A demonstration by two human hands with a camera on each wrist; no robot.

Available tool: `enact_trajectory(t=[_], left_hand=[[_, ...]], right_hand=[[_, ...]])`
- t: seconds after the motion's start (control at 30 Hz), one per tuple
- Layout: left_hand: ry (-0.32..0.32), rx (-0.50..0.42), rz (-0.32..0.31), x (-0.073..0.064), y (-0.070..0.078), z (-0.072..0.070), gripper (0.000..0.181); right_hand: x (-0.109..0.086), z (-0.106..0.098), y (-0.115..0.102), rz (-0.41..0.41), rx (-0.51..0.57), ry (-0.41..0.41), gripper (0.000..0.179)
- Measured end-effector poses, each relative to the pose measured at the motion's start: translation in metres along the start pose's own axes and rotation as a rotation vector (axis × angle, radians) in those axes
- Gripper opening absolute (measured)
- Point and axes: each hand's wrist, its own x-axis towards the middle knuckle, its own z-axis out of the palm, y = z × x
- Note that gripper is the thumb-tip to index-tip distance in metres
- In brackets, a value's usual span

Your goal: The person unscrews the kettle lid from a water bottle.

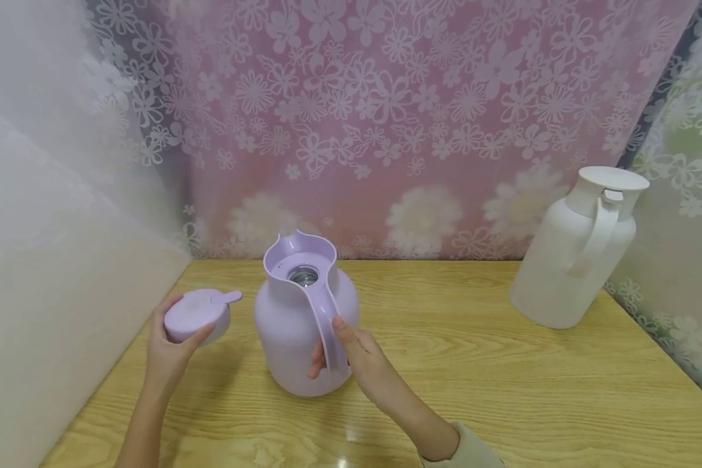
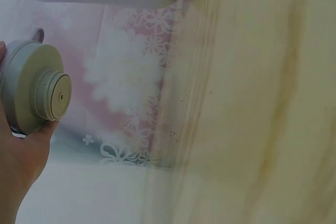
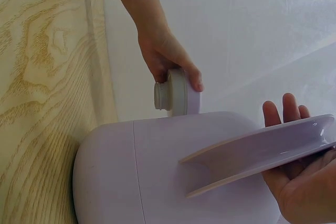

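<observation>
My left hand (image 1: 169, 354) grips a round lilac lid (image 1: 194, 314) by its sides, raised above the table to the left of the jug. A small tab juts from the lid's top; its underside (image 2: 47, 90) has a ridged stopper plug, seen in the left wrist view. The lilac vacuum jug (image 1: 289, 338) stands upright on the table, its mouth uncovered and its inner neck showing. My right hand (image 1: 365, 361) holds the jug's handle (image 3: 262, 148), thumb on one side and fingers passing round the other. The jug's contents are hidden.
A white vacuum jug (image 1: 567, 260), with its top on, stands at the right of the wood-grain table (image 1: 444, 364). Flowered pink fabric (image 1: 386, 130) hangs along the table's back edge. A pale wall panel (image 1: 52, 260) borders the left side.
</observation>
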Motion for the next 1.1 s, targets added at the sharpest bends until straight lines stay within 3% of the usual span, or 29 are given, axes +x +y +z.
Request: enact_trajectory(t=[0.3,0.57,0.87,1.1], left_hand=[[0.0,-0.043,-0.043,0.0,-0.006,-0.003,0.074],[-0.002,0.06,-0.018,-0.001,-0.014,-0.006,0.07],[-0.053,0.059,-0.006,-0.009,-0.023,-0.01,0.062],[-0.06,0.125,0.015,-0.01,-0.027,-0.011,0.06]], right_hand=[[-0.001,0.0,-0.001,0.009,0.0,0.001,0.062],[-0.001,0.0,-0.002,0.012,-0.001,0.0,0.061],[-0.001,0.001,-0.002,0.011,0.004,0.003,0.06],[-0.001,0.0,-0.001,-0.007,0.011,-0.004,0.061]])
